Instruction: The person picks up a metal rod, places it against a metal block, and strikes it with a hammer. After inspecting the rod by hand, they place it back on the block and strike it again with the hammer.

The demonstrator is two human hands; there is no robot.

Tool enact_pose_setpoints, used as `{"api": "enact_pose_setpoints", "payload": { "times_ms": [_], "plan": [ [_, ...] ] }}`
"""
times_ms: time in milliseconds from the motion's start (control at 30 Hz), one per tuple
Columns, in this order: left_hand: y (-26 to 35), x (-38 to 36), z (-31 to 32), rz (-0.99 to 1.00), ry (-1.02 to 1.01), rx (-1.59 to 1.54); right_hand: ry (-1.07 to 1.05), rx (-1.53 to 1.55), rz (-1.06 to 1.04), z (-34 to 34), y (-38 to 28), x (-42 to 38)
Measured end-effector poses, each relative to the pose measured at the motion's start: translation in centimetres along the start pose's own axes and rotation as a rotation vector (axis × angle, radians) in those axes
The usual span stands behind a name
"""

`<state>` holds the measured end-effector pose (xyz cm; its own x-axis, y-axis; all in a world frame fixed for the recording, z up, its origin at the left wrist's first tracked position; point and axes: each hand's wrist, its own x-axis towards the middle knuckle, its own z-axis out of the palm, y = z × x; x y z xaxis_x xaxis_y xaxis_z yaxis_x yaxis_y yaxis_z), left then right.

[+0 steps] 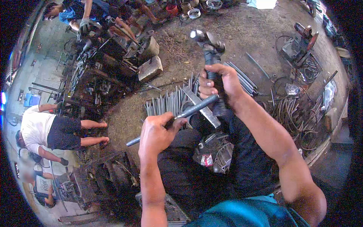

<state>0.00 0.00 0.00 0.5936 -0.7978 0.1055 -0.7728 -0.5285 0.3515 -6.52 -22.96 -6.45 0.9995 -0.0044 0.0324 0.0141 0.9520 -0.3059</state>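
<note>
Workshop floor of packed dirt (242, 34), strewn with scrap metal, seen from above. Right hand (219, 85) is clamped around the black grip of a hammer (210, 49) raised head-up. Left hand (157, 134) is closed on a grey steel rod (189, 110) lying slantwise across the lap, over a pile of short rods (170, 102). Another person in a white shirt (36, 128) bends at far left

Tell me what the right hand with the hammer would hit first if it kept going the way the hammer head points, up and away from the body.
Probably nothing: beyond the right hand and hammer lies bare dirt floor, though depth is unclear.
</note>
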Motion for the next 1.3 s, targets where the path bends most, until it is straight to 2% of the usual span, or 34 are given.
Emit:
{"api": "enact_pose_setpoints", "payload": {
  "times_ms": [267, 400, 467, 567, 700, 800, 867, 900, 1000, 1067, 1200, 1300],
  "plan": [
    [-0.2, 0.0, 1.2, -0.036, 0.060, -0.134, 0.042, 0.103, 0.074, -0.5, 0.3, 0.5],
    [0.0, 0.0, 0.9, -0.045, 0.069, -0.133, 0.046, 0.172, 0.072, -0.4, 0.6, 0.8],
    [-0.2, -0.2, 0.9, -0.024, 0.073, -0.047, 0.145, 0.188, 0.043, -0.2, 0.7, 0.8],
    [0.2, -0.2, 1.0, -0.022, 0.114, -0.076, 0.186, 0.216, 0.043, -0.2, 0.6, 0.8],
    [-0.1, -0.2, 1.2, -0.037, 0.069, -0.046, 0.189, 0.249, 0.067, -0.7, 0.6, 1.2],
    [-0.8, -0.4, 1.6, -0.002, 0.003, -0.133, 0.228, 0.234, 0.040, -0.8, 0.8, 1.3],
    [-1.0, 0.0, 1.6, 0.185, 0.057, -0.152, 0.218, 0.261, 0.087, -1.0, 0.7, 1.5],
    [-1.0, 0.0, 1.5, 0.187, 0.060, -0.151, 0.216, 0.259, 0.086, -1.0, 0.6, 1.5],
    [-0.6, -0.2, 0.9, 0.166, -0.018, -0.140, 0.229, 0.238, 0.049, -0.9, 0.7, 1.5],
    [0.9, -0.4, 0.2, -0.058, -0.096, -0.243, 0.247, 0.249, 0.047, -1.0, 0.6, 1.5],
    [0.4, -0.9, 0.2, -0.087, -0.131, -0.216, 0.248, 0.270, 0.050, -0.8, 0.5, 1.2],
    [-0.1, -1.0, 0.5, -0.034, -0.115, -0.241, 0.263, 0.234, 0.017, -0.6, 0.6, 1.1]
  ]
}}
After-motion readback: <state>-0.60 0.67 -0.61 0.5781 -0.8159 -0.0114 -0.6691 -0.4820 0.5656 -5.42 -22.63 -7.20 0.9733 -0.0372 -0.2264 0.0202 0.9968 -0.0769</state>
